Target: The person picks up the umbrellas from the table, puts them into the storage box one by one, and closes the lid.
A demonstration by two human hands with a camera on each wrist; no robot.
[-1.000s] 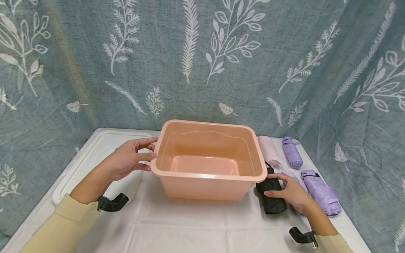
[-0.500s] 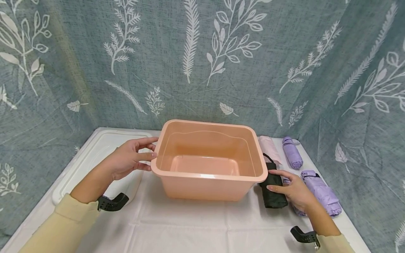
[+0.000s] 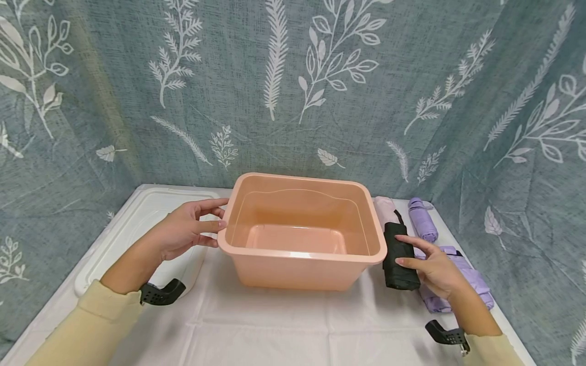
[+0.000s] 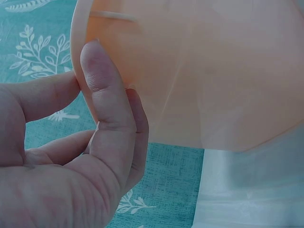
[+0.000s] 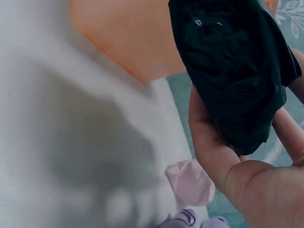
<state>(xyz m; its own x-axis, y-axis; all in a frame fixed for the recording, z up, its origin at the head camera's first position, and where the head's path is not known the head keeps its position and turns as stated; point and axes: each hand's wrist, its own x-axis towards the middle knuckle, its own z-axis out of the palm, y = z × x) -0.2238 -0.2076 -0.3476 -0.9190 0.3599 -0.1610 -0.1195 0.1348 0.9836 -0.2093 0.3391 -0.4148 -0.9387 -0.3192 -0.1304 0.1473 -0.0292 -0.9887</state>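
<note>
A peach plastic storage bin [image 3: 297, 272] stands upright in the middle of the table, its inside bare. My left hand [image 3: 183, 231] pinches the bin's left rim, thumb on one side and fingers on the other in the left wrist view. To the right of the bin, my right hand [image 3: 432, 267] grips a black folded umbrella [image 3: 397, 264] between thumb and fingers. In the right wrist view the black umbrella [image 5: 232, 61] shows its gathered cloth end, raised over the white cloth. A wrist strap [image 3: 399, 217] sticks out of its far end.
A white lid [image 3: 137, 223] lies left of the bin. Behind the held umbrella are a pale pink roll [image 3: 384, 206] and a purple rolled umbrella [image 3: 422, 221]. Other purple folded umbrellas [image 3: 476, 279] lie beside and under my right hand. A patterned curtain [image 3: 274, 142] closes the back.
My right hand has lifted the black umbrella and moved it slightly away from me and to the right, out from beside the bin's rim. My left hand and the bin have stayed put.
</note>
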